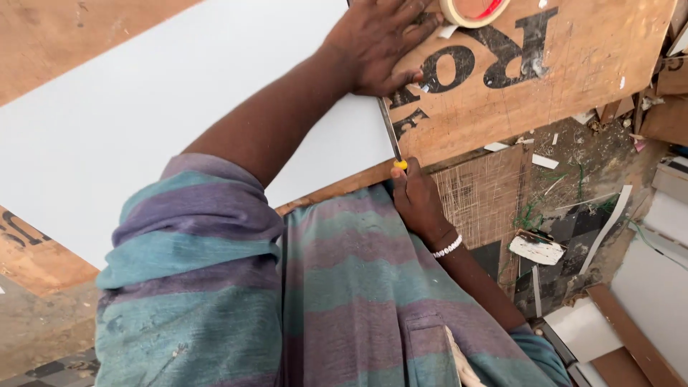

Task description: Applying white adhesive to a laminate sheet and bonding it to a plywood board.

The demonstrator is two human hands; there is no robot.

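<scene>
Plywood worktop (573, 64), white sheet (143, 122) edge, left hand (380, 43) pressing, right hand (416, 201) gripping cutter (393, 136)

A scarred plywood board (573, 64) with large black lettering is serving as the work surface, and a white sheet (143, 122) is lying flat across its left part, reaching the near edge. A roll of tape (473, 10) is sitting at the board's far edge. Beyond the right edge, white offcuts (537, 249) and scraps are littering the dirty floor (595, 158).
</scene>
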